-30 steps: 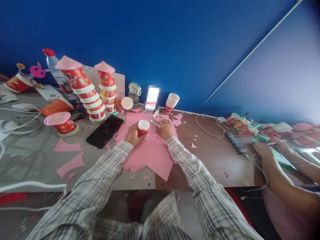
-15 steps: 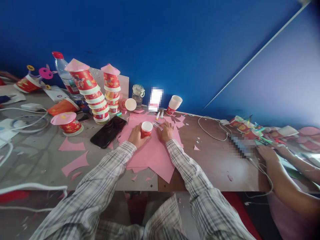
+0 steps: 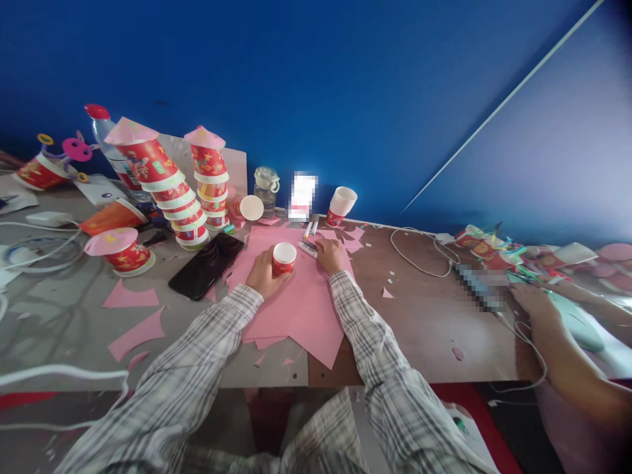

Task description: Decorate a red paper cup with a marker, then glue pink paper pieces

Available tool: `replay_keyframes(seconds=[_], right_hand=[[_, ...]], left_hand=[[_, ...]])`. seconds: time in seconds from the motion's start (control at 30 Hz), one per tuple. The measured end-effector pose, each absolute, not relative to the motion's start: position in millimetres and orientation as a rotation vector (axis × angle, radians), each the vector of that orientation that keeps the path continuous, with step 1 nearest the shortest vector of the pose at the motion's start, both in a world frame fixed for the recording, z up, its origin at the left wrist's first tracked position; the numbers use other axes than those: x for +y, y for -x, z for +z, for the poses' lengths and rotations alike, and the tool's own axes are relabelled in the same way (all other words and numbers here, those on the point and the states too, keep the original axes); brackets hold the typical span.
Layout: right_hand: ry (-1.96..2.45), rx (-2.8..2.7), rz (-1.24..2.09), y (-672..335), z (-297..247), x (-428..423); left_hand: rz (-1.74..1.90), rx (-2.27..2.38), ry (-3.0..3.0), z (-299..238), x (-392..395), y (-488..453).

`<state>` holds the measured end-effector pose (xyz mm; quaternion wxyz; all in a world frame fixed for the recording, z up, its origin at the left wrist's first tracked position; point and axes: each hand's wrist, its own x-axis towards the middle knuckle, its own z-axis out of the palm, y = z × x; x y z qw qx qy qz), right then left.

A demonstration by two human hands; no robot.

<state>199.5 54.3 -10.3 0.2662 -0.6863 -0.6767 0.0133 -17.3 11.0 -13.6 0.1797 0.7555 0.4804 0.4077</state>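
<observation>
My left hand [image 3: 264, 273] is wrapped around the side of a small red paper cup [image 3: 283, 267] with a white rim, which stands upright on a pink sheet of paper [image 3: 301, 309]. To the right of the cup, my right hand [image 3: 330, 255] has its fingers bent together at the end of a white marker [image 3: 307, 249]; the fingertips are partly hidden. Two more white markers [image 3: 311, 228] lie just beyond, near the far edge of the pink paper.
On the left stand stacked red cup towers [image 3: 180, 210] with pink cone tops, near a black phone [image 3: 205, 266] lying flat. A white-and-red cup [image 3: 342, 205] and a glass jar [image 3: 266, 191] stand by the blue wall. Another person's arm [image 3: 548, 322] rests at the right beside a cable [image 3: 523, 345].
The view has shifted slightly. My right hand's fingers have drawn in closer together, and the white marker beside them shows sharply now. My left hand keeps hold of the cup.
</observation>
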Motion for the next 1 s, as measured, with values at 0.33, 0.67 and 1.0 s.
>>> replay_keyframes(seconds=[0.33,0.67,1.0], right_hand=[[1.859,-1.868,0.014,-196.2,-10.3,49.1],[1.895,-1.891,-0.019,-184.2,-8.7,42.9],[1.914,-1.856,-0.01,-185.5,-9.1,44.3]], left_hand=[[1.13,1.352,-2.114,-6.7,6.7,16.4],[1.095,1.318,-2.133,-6.2,6.2,17.8],[1.108,1.308,-2.137,-9.5,6.2,22.6]])
